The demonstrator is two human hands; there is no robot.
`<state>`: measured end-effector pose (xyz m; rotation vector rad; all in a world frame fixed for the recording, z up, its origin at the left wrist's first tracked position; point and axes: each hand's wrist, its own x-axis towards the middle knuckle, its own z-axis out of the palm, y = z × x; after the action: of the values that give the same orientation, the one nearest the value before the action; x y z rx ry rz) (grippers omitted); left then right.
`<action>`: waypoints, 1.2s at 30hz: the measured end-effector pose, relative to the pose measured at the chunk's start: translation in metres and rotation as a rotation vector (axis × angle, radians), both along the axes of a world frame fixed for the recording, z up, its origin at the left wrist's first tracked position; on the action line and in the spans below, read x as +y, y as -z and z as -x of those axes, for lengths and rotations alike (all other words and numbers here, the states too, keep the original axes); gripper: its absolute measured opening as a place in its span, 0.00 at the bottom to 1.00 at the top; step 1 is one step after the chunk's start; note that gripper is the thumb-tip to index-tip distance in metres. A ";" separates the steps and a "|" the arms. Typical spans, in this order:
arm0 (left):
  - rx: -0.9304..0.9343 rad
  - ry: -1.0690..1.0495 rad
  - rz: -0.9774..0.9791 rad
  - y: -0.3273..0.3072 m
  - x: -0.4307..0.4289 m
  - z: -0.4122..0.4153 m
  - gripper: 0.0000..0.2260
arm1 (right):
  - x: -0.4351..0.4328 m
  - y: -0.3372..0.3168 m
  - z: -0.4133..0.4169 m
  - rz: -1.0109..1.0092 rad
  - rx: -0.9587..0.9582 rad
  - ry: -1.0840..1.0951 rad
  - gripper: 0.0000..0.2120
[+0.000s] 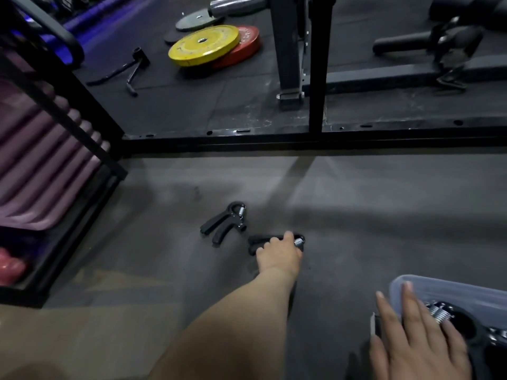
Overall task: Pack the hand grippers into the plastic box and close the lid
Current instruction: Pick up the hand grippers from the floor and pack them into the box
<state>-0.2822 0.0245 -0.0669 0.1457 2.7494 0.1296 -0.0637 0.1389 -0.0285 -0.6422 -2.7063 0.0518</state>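
Two black hand grippers with steel springs lie on the grey floor in the middle. The farther one (223, 223) lies free with its handles spread toward the left. My left hand (278, 255) reaches out and closes over the nearer hand gripper (262, 240), which still rests on the floor. At the lower right stands a clear plastic box (444, 290), open, with several black hand grippers (450, 319) inside. My right hand (419, 344) rests flat with spread fingers on the box's near left edge, fingertips over the grippers inside. No lid is in view.
A black rack (82, 111) with purple mats stands at the left, a pink weight (11, 267) on its bottom shelf. A raised black platform edge (274, 139) crosses behind. Beyond it lie yellow (203, 45) and red plates, a bar attachment and steel uprights (318, 64).
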 end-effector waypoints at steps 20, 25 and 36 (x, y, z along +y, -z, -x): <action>0.009 -0.304 -0.853 -0.163 0.021 -0.116 0.17 | 0.011 -0.116 -0.028 0.986 -0.099 -0.183 0.20; -0.227 -0.345 -1.040 -0.181 0.056 -0.167 0.21 | 0.032 -0.142 -0.049 1.053 -0.049 -0.141 0.12; 0.062 0.640 -0.344 -0.134 0.077 -0.235 0.16 | 0.140 -0.105 -0.125 0.834 -0.077 0.252 0.08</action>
<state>-0.0476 0.1018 0.0669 1.1131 2.5689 0.4196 0.0616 0.2789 0.0762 -1.2142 -2.5743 1.1439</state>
